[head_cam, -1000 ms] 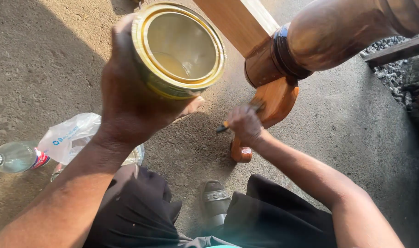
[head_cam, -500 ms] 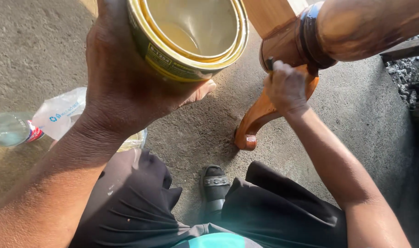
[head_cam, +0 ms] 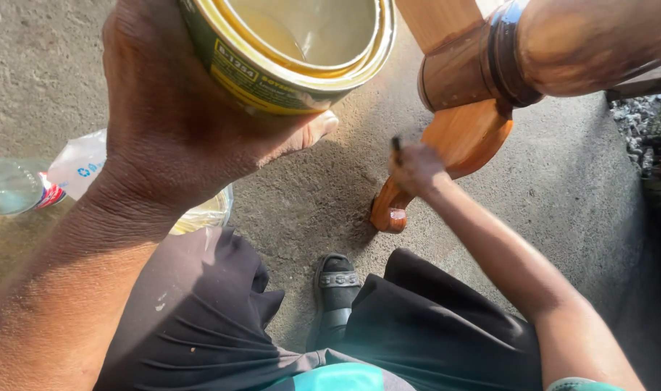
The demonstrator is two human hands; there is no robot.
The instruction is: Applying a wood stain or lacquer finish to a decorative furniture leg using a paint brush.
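brush hand (head_cam: 416, 168) lower; varnish-filled tin (head_cam: 294, 51)

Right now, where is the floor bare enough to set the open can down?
Bare concrete lies between the curved wooden leg and the sandalled foot, and right of the leg toward the dark rubble. Top left is bare too. Crowded: under the left hand with the can, by the plastic bottle and bag.

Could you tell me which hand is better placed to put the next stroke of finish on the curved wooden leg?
The right hand: it grips a dark brush handle right against the curved wooden leg. The left hand is fully occupied holding the open tin up, apart from the leg.
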